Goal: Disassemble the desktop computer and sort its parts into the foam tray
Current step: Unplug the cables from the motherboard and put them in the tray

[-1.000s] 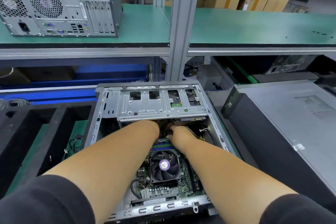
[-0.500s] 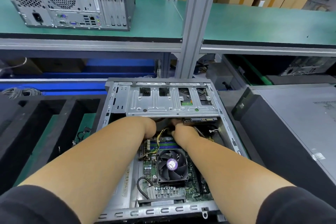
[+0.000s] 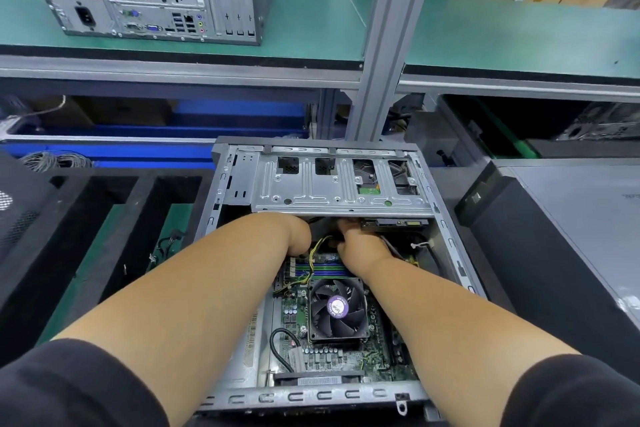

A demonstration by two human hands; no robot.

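Entry: my left hand (image 3: pixel 298 236) and right hand (image 3: pixel 360 243) reach under the drive cage (image 3: pixel 341 189) of the open desktop computer (image 3: pixel 450 239), fingers hidden, grip unknowable; hazard: yellow cables (image 3: pixel 317 250) between them snagging if I tug blind.

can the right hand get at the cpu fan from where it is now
Probably yes. The CPU fan lies uncovered on the motherboard, just nearer the person than the right hand, with only the forearm passing beside it. The hand would need to draw back from under the drive cage.
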